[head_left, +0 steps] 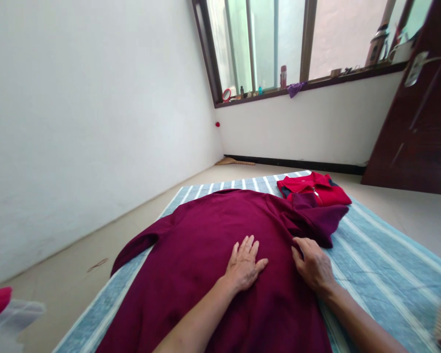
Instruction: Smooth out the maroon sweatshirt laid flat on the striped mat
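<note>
A maroon long-sleeved garment lies spread flat on a blue and white striped mat. My left hand rests palm down on its middle, fingers stretched out and together. My right hand sits at the garment's right edge, its fingers curled and pinching the cloth where the right sleeve is folded across. The left sleeve sticks out over the mat's left edge.
A folded red garment lies at the mat's far right. A white wall runs along the left, a window sill with small bottles at the back, a dark door at right. A red and white cloth shows at bottom left.
</note>
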The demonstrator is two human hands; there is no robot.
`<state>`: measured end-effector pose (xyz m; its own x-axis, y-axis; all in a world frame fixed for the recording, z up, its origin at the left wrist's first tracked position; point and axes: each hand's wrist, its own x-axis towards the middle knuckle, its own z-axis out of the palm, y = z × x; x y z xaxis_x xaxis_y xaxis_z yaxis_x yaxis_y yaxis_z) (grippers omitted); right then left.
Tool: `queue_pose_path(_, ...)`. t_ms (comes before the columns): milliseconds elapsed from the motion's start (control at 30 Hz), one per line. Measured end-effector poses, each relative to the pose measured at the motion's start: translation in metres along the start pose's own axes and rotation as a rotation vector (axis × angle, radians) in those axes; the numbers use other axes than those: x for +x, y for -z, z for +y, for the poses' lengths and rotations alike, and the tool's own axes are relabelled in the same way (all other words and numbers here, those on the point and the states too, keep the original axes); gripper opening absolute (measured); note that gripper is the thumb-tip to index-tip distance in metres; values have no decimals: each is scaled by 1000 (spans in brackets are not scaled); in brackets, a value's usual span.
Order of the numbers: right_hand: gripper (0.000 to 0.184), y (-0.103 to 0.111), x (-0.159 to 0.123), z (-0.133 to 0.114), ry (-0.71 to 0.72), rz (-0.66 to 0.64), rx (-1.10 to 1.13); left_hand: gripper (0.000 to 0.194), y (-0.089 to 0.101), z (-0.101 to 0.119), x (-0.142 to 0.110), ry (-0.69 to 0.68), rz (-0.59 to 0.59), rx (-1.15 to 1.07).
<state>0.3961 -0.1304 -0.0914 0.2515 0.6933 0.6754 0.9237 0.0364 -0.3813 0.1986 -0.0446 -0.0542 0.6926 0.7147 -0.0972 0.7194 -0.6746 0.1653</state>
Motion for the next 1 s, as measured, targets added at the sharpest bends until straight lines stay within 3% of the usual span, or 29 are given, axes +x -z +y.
queue_pose_path(333,29,-4,-3,7,-185,-128,77,69,-8,-1,-1,1,19,15)
queue_pose_path(600,31,-1,-1,6,-246,-130,143,69,-7,0,0,9,7,3)
queue_pose_path(667,34,2,2,5,-365,-153,226,69,-7,1,0,8,11,6)
queue_pose_path(800,39,11,9,3,-757,-318,592,69,-7,1,-1,5,15,9)
queue_pose_path(1000,26,28,13,3,-917,-640,826,69,-10,0,0,2,25,-1)
